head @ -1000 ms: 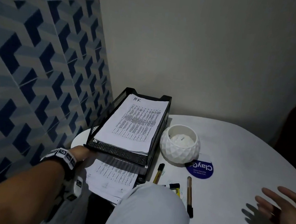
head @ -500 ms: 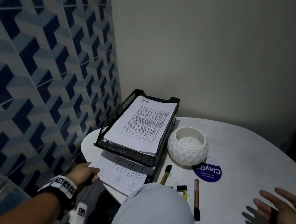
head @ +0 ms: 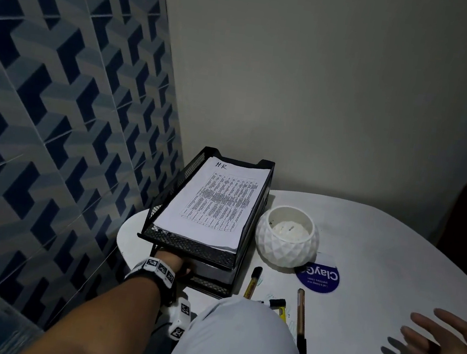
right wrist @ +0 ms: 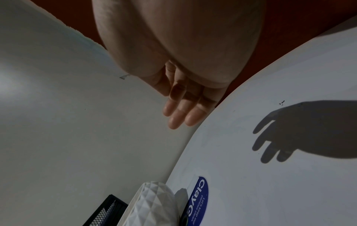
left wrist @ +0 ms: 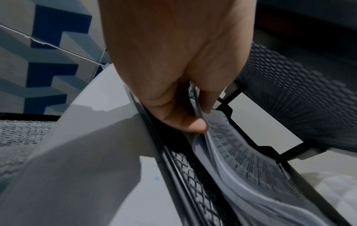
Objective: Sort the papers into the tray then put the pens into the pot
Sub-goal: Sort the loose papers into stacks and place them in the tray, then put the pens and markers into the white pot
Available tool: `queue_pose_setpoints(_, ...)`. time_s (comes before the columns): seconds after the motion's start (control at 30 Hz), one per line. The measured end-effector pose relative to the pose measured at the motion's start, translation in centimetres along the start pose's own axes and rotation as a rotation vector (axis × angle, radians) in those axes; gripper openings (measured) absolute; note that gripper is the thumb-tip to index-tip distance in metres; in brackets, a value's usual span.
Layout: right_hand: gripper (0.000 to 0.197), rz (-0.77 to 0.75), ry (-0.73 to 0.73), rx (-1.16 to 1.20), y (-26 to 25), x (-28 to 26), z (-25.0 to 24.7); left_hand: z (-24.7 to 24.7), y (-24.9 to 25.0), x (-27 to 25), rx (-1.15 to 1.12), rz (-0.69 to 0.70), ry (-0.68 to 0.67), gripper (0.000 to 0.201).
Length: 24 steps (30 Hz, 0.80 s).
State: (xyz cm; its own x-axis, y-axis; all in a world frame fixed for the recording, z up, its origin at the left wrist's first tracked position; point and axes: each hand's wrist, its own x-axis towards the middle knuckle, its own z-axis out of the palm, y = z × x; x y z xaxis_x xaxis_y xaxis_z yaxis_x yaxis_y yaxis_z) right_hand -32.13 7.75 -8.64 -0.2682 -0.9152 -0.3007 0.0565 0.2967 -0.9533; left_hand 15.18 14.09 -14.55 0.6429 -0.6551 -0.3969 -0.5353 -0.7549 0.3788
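A black mesh stacking tray (head: 159, 237) stands at the table's left edge, its top tier filled by a printed sheet marked "HR" (head: 216, 204). My left hand (head: 172, 263) reaches into the lower tier. There thumb and fingers pinch the near edge of a stack of papers (left wrist: 241, 162), with the left hand (left wrist: 201, 117) at the tier's front rim. The white faceted pot (head: 286, 243) sits right of the tray. A gold pen (head: 252, 282), a yellow-and-black marker (head: 279, 305) and a bronze pen (head: 301, 319) lie in front. My right hand (head: 446, 353) hovers open and holds nothing.
My knee in light trousers (head: 234, 343) rises over the table's near edge and hides part of the pens. A round blue sticker (head: 319, 274) lies beside the pot. The blue patterned wall (head: 55, 123) is close on the left. The white table (head: 394, 257) extends right.
The papers that stuck out of the lower tier have gone inside it. My left hand moved forward with them under the top tier. The right hand barely moved.
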Motion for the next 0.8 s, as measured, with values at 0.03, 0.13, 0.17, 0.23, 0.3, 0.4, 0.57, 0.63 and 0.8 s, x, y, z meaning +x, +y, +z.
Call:
queue_pose_setpoints(0.03, 0.033, -0.001, 0.003, -0.011, 0.1, 0.1, 0.1, 0.4, -0.4, -0.3, 0.052, -0.027, -0.025, 0.073)
queue_pose_setpoints(0.13, 0.029, -0.003, -0.002, -0.024, 0.1, -0.2, 0.5, 0.7, -2.1, -0.2, 0.440, -0.093, -0.163, 0.087)
queue_pose_setpoints(0.17, 0.029, -0.004, -0.002, -0.025, 0.1, -0.2, 0.6, 0.5, -1.8, -0.4, 0.428, -0.076, -0.156, 0.085)
queue_pose_setpoints(0.23, 0.029, -0.006, -0.009, -0.018, 0.0, -0.2, 0.6, 0.5, -1.4, 0.9, 0.229, 0.029, -0.049, 0.066)
queue_pose_setpoints(0.3, 0.032, 0.001, -0.007, -0.015, -0.1, -0.2, 0.6, 0.4, -2.1, 1.6, 0.211, 0.131, 0.003, 0.042)
queue_pose_setpoints(0.4, 0.033, 0.002, -0.011, -0.019, -0.5, -0.6, 0.6, 0.1, -4.5, 1.7, -0.005, 0.128, -0.032, 0.018)
queue_pose_setpoints(0.57, 0.032, -0.004, -0.041, -0.004, -1.3, -1.2, 0.6, -5.8, -7.4, -2.9, 0.036, 0.251, -0.351, 0.017)
queue_pose_setpoints(0.63, 0.029, 0.005, -0.064, 0.022, -1.5, -1.6, 0.8, -9.9, -5.9, -5.5, 0.152, 0.289, -0.487, 0.014)
queue_pose_setpoints(0.8, 0.025, 0.011, -0.093, 0.088, -1.7, -2.2, 0.6, -17.5, 3.7, -12.3, 0.286, 0.511, -0.401, 0.018)
